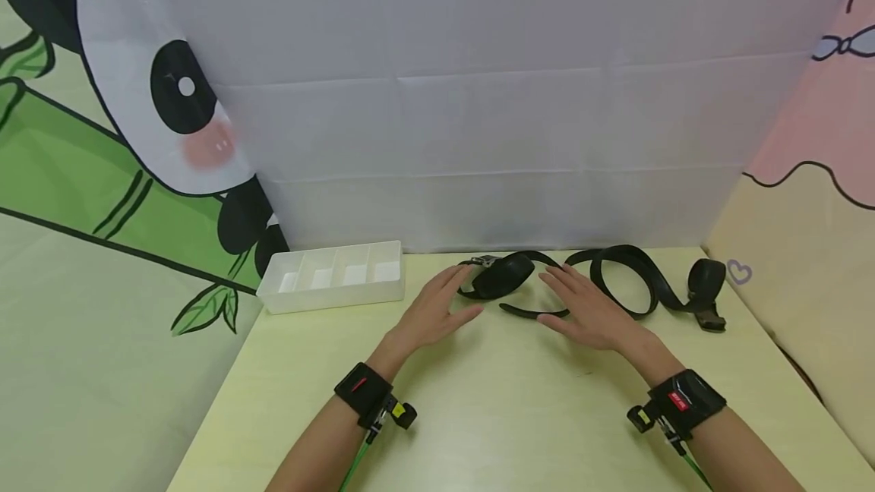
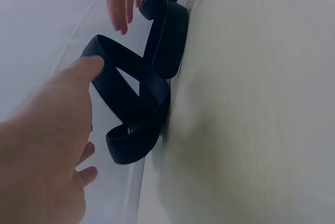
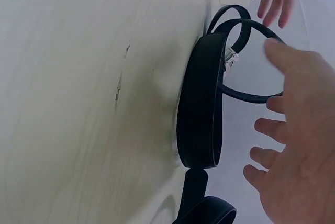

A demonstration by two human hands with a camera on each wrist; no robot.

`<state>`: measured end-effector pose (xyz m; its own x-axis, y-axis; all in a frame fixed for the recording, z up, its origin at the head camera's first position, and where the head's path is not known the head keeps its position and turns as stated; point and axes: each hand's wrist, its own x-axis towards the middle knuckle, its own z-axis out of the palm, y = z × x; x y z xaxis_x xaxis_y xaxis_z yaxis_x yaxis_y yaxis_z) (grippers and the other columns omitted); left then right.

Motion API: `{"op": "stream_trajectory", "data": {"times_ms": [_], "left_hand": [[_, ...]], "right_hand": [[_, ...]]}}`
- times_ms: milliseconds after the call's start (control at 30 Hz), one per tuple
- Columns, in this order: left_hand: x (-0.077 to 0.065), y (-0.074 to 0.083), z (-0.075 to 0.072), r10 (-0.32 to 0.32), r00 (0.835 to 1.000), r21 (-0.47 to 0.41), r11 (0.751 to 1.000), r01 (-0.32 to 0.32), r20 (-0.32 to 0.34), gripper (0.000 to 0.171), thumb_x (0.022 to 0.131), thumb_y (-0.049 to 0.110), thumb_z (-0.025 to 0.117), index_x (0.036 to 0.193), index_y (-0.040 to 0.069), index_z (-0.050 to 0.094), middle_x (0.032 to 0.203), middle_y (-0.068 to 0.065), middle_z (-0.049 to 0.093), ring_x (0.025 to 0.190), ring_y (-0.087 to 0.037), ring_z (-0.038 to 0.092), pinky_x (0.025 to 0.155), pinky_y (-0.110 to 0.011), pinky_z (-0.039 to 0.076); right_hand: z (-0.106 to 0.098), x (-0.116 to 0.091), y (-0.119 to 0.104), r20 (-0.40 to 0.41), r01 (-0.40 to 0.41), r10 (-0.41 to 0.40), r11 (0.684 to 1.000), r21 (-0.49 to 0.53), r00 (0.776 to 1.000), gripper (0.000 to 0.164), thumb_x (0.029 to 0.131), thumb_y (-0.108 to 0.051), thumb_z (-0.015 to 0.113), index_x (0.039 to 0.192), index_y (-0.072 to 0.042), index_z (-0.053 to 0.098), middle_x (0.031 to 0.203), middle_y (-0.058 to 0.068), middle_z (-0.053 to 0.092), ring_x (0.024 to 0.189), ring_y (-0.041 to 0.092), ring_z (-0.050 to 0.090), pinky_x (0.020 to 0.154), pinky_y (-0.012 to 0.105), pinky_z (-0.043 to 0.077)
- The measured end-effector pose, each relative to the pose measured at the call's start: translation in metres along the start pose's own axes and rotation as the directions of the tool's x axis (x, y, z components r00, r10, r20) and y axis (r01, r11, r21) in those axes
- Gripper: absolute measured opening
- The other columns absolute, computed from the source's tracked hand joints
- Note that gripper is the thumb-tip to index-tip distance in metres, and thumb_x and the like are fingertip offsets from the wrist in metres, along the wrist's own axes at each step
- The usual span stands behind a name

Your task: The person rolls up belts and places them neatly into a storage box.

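Note:
A black belt (image 1: 506,276) lies in loose loops near the table's back edge, a silvery metal buckle (image 1: 484,260) at its left end. More black strap (image 1: 645,268) curls to the right, ending by a dark buckle-like piece (image 1: 711,320); whether this is one belt or two I cannot tell. My left hand (image 1: 434,313), fingers extended, is just left of the belt. My right hand (image 1: 591,310) has its fingers spread over the middle of the strap. Neither hand grips anything. In the wrist views thumbs overlap the black loops (image 2: 115,90); contact is unclear.
A white tray (image 1: 331,302) with several compartments stands at the back left of the pale wooden table (image 1: 513,416). Behind the table hangs a white cloth (image 1: 478,135) with printed cartoon figures at its sides. Wrist cameras (image 1: 403,412) with green cables are strapped to both forearms.

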<state>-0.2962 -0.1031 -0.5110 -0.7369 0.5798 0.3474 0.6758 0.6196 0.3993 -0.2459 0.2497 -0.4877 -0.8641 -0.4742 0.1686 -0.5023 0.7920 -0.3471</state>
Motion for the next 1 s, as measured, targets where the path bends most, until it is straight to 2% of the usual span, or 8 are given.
{"op": "stream_trajectory", "data": {"times_ms": [67,133,267,367,500,667,767,1000], "left_hand": [[0.011,0.002,0.004,0.045,0.998,0.023,0.999,-0.044,-0.034,0.074,0.110,0.038,0.076,0.170,0.007,0.047,0.169,-0.020,0.056,0.159,-0.040,0.053,0.131,-0.058,0.046],[0.020,0.005,0.008,0.058,0.997,0.040,0.998,-0.056,-0.051,0.068,0.108,0.033,0.078,0.165,0.003,0.053,0.164,-0.021,0.061,0.155,-0.041,0.058,0.129,-0.057,0.048],[0.032,0.009,0.017,0.002,0.999,0.061,0.998,0.000,-0.033,0.061,0.107,0.034,0.080,0.157,0.005,0.063,0.157,-0.017,0.069,0.146,-0.038,0.066,0.126,-0.053,0.052],[0.038,0.010,0.025,-0.023,0.999,0.154,0.988,0.028,-0.039,0.055,0.105,0.039,0.082,0.149,0.008,0.070,0.147,-0.012,0.077,0.132,-0.034,0.075,0.123,-0.050,0.056],[0.041,0.011,0.035,0.030,0.993,0.324,0.946,0.010,-0.117,0.045,0.101,0.040,0.086,0.133,0.010,0.077,0.127,-0.008,0.085,0.110,-0.028,0.083,0.115,-0.046,0.061],[0.035,0.011,0.036,0.094,0.981,0.403,0.915,-0.018,-0.170,0.041,0.099,0.035,0.088,0.128,0.008,0.076,0.121,-0.007,0.086,0.102,-0.028,0.083,0.098,-0.042,0.067],[0.025,0.011,0.031,0.092,0.982,0.404,0.915,-0.018,-0.165,0.040,0.100,0.032,0.087,0.129,0.009,0.075,0.120,-0.008,0.085,0.100,-0.027,0.083,0.087,-0.039,0.068],[-0.005,0.012,0.016,0.102,0.987,0.379,0.924,-0.049,-0.122,0.039,0.101,0.028,0.087,0.132,0.010,0.073,0.113,-0.007,0.083,0.096,-0.025,0.082,0.077,-0.038,0.068]], "right_hand": [[0.002,0.004,0.003,-0.006,0.023,-0.023,0.999,-0.029,1.000,0.071,0.110,-0.038,0.074,0.168,-0.004,0.049,0.179,0.027,0.041,0.168,0.057,0.031,0.134,0.075,0.032],[0.005,0.008,0.005,-0.012,0.059,-0.060,0.996,-0.069,0.998,0.062,0.107,-0.031,0.079,0.158,-0.002,0.061,0.170,0.028,0.053,0.161,0.055,0.045,0.129,0.072,0.042],[0.014,0.015,0.009,-0.008,0.112,-0.114,0.986,-0.125,0.993,0.038,0.101,-0.020,0.086,0.133,-0.001,0.079,0.138,0.020,0.077,0.129,0.042,0.073,0.108,0.057,0.062],[0.019,0.016,0.011,0.010,0.111,-0.111,0.986,-0.123,0.994,0.023,0.100,-0.014,0.087,0.121,-0.005,0.084,0.120,0.012,0.082,0.110,0.031,0.079,0.093,0.048,0.066],[0.025,0.014,0.011,-0.008,0.113,-0.115,0.985,-0.128,0.993,0.009,0.100,-0.008,0.084,0.109,-0.010,0.084,0.107,0.005,0.082,0.096,0.023,0.076,0.082,0.040,0.063],[0.029,0.006,0.008,-0.066,0.142,-0.154,0.978,-0.154,0.986,0.009,0.098,-0.003,0.084,0.101,-0.011,0.083,0.097,0.001,0.079,0.089,0.019,0.075,0.078,0.036,0.062],[0.029,-0.003,0.006,-0.079,0.163,-0.176,0.975,-0.152,0.981,0.010,0.096,-0.003,0.086,0.101,-0.011,0.083,0.097,0.000,0.079,0.089,0.019,0.076,0.080,0.037,0.063],[0.025,-0.030,-0.007,-0.072,0.205,-0.213,0.973,-0.107,0.974,0.012,0.095,-0.001,0.087,0.101,-0.011,0.083,0.095,-0.003,0.078,0.087,0.014,0.073,0.079,0.034,0.063]]}}
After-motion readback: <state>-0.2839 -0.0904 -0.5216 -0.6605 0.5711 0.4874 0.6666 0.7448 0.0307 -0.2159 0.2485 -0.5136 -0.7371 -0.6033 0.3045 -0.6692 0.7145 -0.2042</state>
